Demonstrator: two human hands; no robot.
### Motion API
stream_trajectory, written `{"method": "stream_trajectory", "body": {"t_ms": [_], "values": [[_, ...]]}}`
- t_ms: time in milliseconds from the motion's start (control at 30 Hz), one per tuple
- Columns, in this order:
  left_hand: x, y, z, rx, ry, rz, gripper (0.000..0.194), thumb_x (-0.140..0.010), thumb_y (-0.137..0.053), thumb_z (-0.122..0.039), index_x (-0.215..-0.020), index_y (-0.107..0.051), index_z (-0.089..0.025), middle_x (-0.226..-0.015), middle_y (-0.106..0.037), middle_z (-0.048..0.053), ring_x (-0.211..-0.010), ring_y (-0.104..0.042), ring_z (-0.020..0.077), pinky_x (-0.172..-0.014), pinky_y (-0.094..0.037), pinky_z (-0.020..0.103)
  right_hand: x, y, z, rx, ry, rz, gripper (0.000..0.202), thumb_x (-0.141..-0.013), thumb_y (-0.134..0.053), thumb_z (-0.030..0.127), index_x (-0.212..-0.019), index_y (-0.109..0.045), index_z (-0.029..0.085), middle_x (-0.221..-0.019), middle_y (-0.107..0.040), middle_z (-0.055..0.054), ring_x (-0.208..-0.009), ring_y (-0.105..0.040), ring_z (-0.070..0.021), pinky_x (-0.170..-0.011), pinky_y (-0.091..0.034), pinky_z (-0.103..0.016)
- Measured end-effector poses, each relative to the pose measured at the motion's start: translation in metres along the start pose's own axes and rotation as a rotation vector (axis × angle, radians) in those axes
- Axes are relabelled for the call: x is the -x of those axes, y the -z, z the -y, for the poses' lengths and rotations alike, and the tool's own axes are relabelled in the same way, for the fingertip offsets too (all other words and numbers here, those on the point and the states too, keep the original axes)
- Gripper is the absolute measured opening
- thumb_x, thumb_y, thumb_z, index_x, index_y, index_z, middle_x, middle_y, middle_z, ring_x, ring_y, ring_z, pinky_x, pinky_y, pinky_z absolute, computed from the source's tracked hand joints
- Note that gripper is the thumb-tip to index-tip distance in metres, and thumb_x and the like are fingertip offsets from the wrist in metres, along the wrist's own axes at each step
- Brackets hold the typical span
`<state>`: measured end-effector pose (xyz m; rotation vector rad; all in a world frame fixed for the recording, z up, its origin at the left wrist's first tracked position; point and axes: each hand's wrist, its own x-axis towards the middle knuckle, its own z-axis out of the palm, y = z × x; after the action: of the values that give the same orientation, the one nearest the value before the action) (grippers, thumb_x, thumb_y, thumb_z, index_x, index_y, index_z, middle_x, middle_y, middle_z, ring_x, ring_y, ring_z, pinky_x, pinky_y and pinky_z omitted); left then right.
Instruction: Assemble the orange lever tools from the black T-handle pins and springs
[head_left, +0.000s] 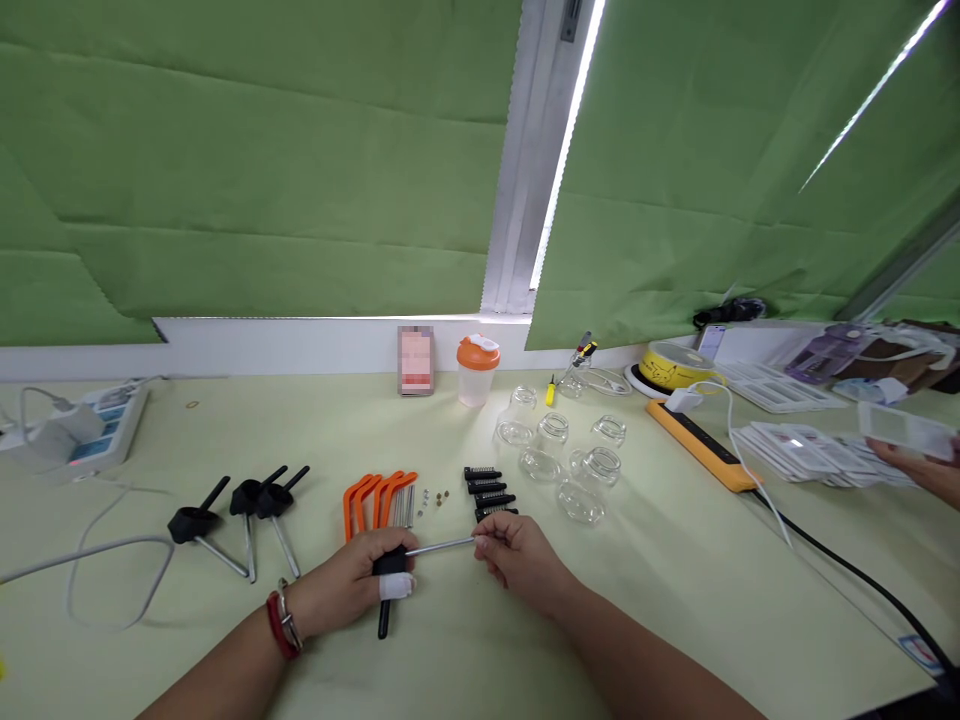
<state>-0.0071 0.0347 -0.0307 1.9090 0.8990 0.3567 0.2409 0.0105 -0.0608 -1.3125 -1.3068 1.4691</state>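
Observation:
My left hand [360, 570], its thumb wrapped in white tape, is closed around a black plastic piece [385, 612] with a bar-shaped end pointing toward me. From that piece a thin metal rod [442, 545] runs to the right. At the rod's far end, my right hand [517, 560] pinches the tip; whether a small part sits between those fingertips is hidden. Just beyond my hands lie orange angled handles [382, 495], thin metal rods [405, 505], tiny metal parts [426, 497] and a row of black ridged parts [489, 488].
Several black pieces with rods [259, 500] lie at left. Clear glass jars [551, 430] stand right of centre, an orange-lidded cup [478, 370] behind. An orange power strip [701, 445], white trays [814, 455] and another person's hand [919, 465] are at right. A white cable [127, 543] crosses the left.

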Motion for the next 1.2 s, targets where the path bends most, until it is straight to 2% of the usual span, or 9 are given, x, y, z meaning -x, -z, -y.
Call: {"method": "stream_trajectory", "body": {"t_ms": [167, 300, 433, 667, 900, 1200], "values": [[-0.0003, 0.0008, -0.0022, -0.007, -0.002, 0.008, 0.018, -0.083, -0.057, -0.034, -0.090, -0.058, -0.018, -0.085, -0.056, 0.002, -0.077, -0.049, 0.0164, -0.069, -0.041, 0.024, 0.0006, -0.0002, 0.0029, 0.061, -0.001, -0.004, 0.019, -0.077, -0.058, 0.036, -0.071, -0.055, 0.019, -0.063, -0.056, 0.001, -0.048, -0.042, -0.0087, -0.041, -0.032, -0.021], [-0.0003, 0.0011, -0.0033, -0.005, -0.008, 0.011, 0.017, -0.083, -0.057, -0.033, -0.091, -0.058, -0.018, -0.085, -0.055, 0.002, -0.077, -0.049, 0.0163, -0.070, -0.041, 0.024, 0.0013, -0.0004, 0.0049, 0.111, -0.011, 0.007, 0.023, -0.079, -0.056, 0.037, -0.067, -0.054, 0.018, -0.053, -0.049, 0.003, -0.043, -0.038, -0.0075, -0.041, -0.029, -0.020], [0.0000, 0.0007, -0.0027, 0.000, -0.002, 0.010, 0.017, -0.083, -0.058, -0.032, -0.091, -0.058, -0.017, -0.085, -0.055, 0.002, -0.077, -0.048, 0.0160, -0.070, -0.041, 0.024, 0.0006, 0.0001, 0.0051, 0.129, -0.027, 0.016, 0.026, -0.082, -0.053, 0.039, -0.066, -0.053, 0.018, -0.051, -0.047, 0.004, -0.041, -0.036, -0.0068, -0.040, -0.029, -0.020], [0.0008, 0.0001, -0.0018, 0.012, -0.004, 0.010, 0.016, -0.083, -0.058, -0.031, -0.091, -0.057, -0.017, -0.084, -0.053, 0.001, -0.076, -0.048, 0.0155, -0.070, -0.041, 0.024, 0.0007, 0.0033, 0.0047, 0.132, -0.012, 0.065, 0.027, -0.084, -0.050, 0.039, -0.070, -0.054, 0.016, -0.055, -0.050, 0.003, -0.043, -0.040, -0.0065, -0.042, -0.033, -0.020], [-0.0004, -0.0001, -0.0005, 0.017, -0.008, 0.008, 0.017, -0.083, -0.058, -0.032, -0.090, -0.057, -0.017, -0.084, -0.054, 0.001, -0.077, -0.048, 0.0162, -0.070, -0.041, 0.024, -0.0016, 0.0034, 0.0001, 0.013, 0.020, 0.063, 0.019, -0.080, -0.055, 0.035, -0.087, -0.054, 0.017, -0.074, -0.057, -0.001, -0.054, -0.047, -0.0086, -0.043, -0.038, -0.019], [-0.0007, -0.0001, 0.0002, 0.017, -0.009, 0.009, 0.017, -0.083, -0.059, -0.033, -0.091, -0.058, -0.018, -0.085, -0.054, 0.001, -0.077, -0.049, 0.0163, -0.070, -0.041, 0.024, -0.0021, 0.0039, -0.0018, 0.056, 0.055, 0.071, 0.016, -0.083, -0.052, 0.034, -0.078, -0.048, 0.019, -0.073, -0.058, 0.000, -0.053, -0.046, -0.0084, -0.043, -0.037, -0.019]]}}
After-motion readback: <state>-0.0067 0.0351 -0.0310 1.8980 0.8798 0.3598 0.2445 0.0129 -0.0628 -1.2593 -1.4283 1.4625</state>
